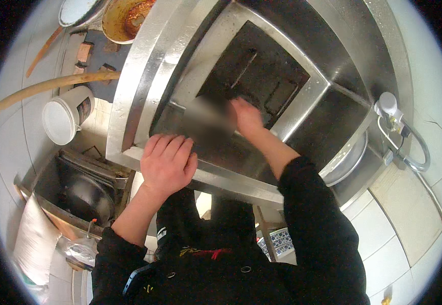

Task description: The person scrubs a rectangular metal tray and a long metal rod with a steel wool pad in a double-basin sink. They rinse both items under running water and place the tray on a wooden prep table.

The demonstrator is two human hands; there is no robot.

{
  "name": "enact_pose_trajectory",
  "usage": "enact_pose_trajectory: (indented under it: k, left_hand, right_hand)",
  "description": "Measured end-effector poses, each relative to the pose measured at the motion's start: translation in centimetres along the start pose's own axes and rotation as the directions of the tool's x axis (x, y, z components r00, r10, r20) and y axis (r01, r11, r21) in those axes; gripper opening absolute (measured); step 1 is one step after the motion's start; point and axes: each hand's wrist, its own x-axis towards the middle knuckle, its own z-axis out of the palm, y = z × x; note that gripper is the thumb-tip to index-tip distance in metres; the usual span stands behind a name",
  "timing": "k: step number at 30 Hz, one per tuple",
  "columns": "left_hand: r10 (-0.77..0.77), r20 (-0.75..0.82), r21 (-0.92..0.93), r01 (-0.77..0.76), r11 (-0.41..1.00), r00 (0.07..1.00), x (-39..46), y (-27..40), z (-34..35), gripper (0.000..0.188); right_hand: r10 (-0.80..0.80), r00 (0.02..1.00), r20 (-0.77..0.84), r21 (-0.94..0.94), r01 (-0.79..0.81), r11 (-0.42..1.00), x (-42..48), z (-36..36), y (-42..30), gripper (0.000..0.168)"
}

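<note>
A deep stainless steel sink (301, 131) with wide raised rims lies before me. My left hand (167, 162) bears on its near rim (240, 181), fingers hooked over the inner edge. My right hand (246, 117) reaches down inside the basin with its fingers curled. A blurred patch covers the area just left of those fingers, so I cannot tell whether they hold something. Beyond that hand is the dark, rectangular sink floor (266, 65), which shows thin straight light lines.
At right are a faucet (388, 105) with a curved metal spout and a round metal basin (348, 162). To the left stand a white bucket (59, 120), a wooden pole (57, 82) and a stained pot (118, 23). A black wok (89, 196) sits at lower left near a white sack (36, 240).
</note>
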Motion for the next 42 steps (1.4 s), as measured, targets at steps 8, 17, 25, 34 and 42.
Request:
enact_pose_trajectory:
  k: [8, 17, 25, 34, 42]
  left_hand:
    - [0.000, 0.022, 0.040, -0.001, 0.999, 1.000, 0.2, 0.4, -0.2, 0.025]
    - [0.007, 0.026, 0.040, -0.008, 0.999, 1.000, 0.0, 0.5, 0.1, 0.026]
    - [0.038, 0.008, 0.019, -0.038, 0.999, 0.999, 0.6, 1.0, -0.3, 0.025]
    - [0.058, 0.042, 0.087, -0.061, 0.994, 0.997, 0.7, 1.3, 0.0, 0.024]
    - [0.051, 0.074, 0.096, -0.058, 0.994, 0.996, 1.4, 2.0, 0.2, 0.022]
  right_hand:
    - [0.207, 0.975, 0.084, -0.049, -0.204, 0.978, -1.4, -1.6, 2.9, 0.013]
    - [0.220, 0.975, 0.038, 0.043, -0.222, 0.974, 3.4, 1.5, -5.1, 0.017]
    - [0.474, 0.875, 0.092, -0.073, -0.469, 0.880, -11.3, -1.0, 10.3, 0.019]
    - [0.533, 0.845, -0.046, -0.141, -0.534, 0.834, -9.4, -2.9, 7.1, 0.024]
    - [0.209, 0.977, 0.033, -0.052, -0.207, 0.977, -2.3, -0.4, 0.0, 0.016]
